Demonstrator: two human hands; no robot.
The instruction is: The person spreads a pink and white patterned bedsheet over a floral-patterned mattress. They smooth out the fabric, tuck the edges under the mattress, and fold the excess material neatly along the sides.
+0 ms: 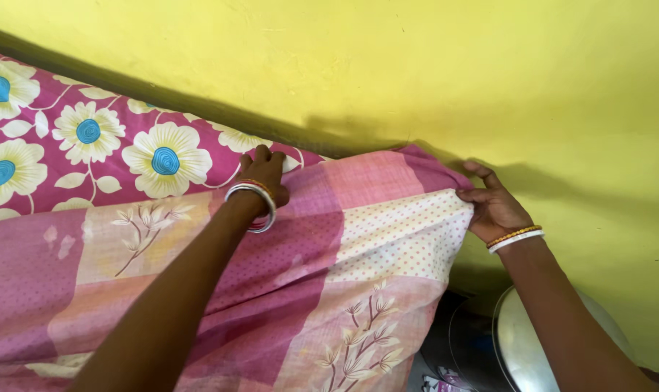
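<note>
right hand pinches the soft patchwork sheet at its corner; left hand presses it flat, fingers hidden.

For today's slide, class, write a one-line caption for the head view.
Left hand presses a pink patchwork sheet while the right hand pinches its corner by the yellow wall.

Patchwork sheet lies over floral sheet | wall behind both | left hand on top edge | right hand at right corner | metal plate below right.
</note>
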